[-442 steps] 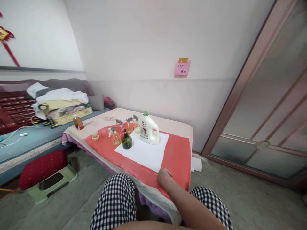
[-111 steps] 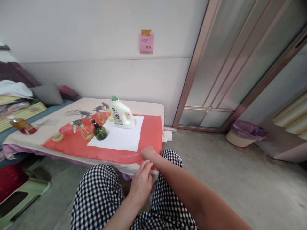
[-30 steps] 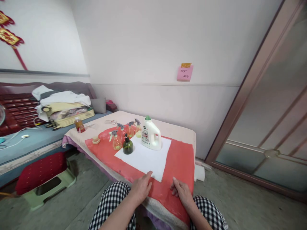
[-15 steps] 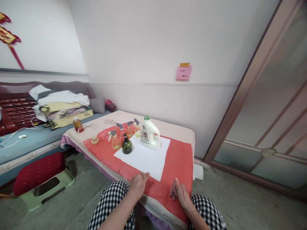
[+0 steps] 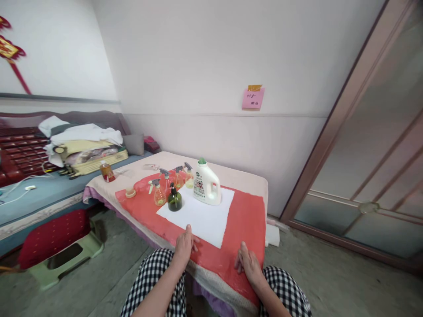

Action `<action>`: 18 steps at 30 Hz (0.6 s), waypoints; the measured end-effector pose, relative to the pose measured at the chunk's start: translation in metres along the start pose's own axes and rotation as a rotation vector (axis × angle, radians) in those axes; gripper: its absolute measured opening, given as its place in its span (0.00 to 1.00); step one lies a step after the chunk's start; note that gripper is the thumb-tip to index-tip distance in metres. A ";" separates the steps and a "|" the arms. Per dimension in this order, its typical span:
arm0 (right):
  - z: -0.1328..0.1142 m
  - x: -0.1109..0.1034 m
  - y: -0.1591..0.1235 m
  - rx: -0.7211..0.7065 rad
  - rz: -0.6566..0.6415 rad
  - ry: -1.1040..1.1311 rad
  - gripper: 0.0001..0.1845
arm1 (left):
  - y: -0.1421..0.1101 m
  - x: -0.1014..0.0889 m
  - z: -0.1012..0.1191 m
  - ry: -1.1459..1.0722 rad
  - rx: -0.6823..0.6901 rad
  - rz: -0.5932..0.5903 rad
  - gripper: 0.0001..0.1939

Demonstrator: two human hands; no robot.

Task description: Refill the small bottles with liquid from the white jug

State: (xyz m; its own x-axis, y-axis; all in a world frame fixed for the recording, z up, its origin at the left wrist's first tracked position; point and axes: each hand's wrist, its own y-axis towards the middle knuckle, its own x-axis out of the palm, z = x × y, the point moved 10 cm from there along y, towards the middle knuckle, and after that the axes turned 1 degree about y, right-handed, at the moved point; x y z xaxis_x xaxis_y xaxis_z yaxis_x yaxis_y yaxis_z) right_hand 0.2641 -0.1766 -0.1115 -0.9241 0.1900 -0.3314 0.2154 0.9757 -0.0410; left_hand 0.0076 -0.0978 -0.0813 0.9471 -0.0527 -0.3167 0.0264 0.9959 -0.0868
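Paper sheet [image 5: 206,222], white, flat on the red cover [image 5: 247,220] near the centre of the frame, atop a pale cloth-covered bench [image 5: 238,174]. Left hand [image 5: 184,246] at lower centre, just below the sheet's near edge: index finger stretched toward the white, other fingers loosely bent, half open with nothing held. Right hand [image 5: 247,264] at lower right of centre, by the cover's right side: loosely curled, thumb side up, likewise without any hold. Cannot tell whether in contact with the cover or just above. On the sheet's far part, a pale handled jug [image 5: 206,187] with green cap, upright; at the sheet's left part, a dark green pump bottle [image 5: 174,202], also upright. Just left and beyond, four clear spray bottles [image 5: 160,196] with trigger heads, close together. For a good reach over the sheet, apparently the motion in hand: move from the wrist, low and slow, with a light fingertip so as not to drag the sheet beneath the jug. Best to steady the cover's near right corner with the other palm, and to give the pump bottle room, probably easier to tip than the broad jug.
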 end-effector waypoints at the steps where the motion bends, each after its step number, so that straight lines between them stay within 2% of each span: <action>1: 0.000 0.000 0.000 0.003 0.000 -0.004 0.45 | 0.000 0.000 0.000 0.000 0.003 0.000 0.43; 18: 0.000 0.003 0.001 -0.005 -0.021 0.002 0.44 | -0.002 0.000 0.002 0.017 0.014 -0.007 0.41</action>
State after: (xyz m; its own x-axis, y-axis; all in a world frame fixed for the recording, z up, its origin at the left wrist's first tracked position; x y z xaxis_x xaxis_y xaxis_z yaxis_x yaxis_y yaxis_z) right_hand 0.2613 -0.1753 -0.1126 -0.9290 0.1697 -0.3288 0.1944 0.9800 -0.0434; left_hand 0.0085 -0.1000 -0.0798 0.9412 -0.0609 -0.3325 0.0376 0.9964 -0.0762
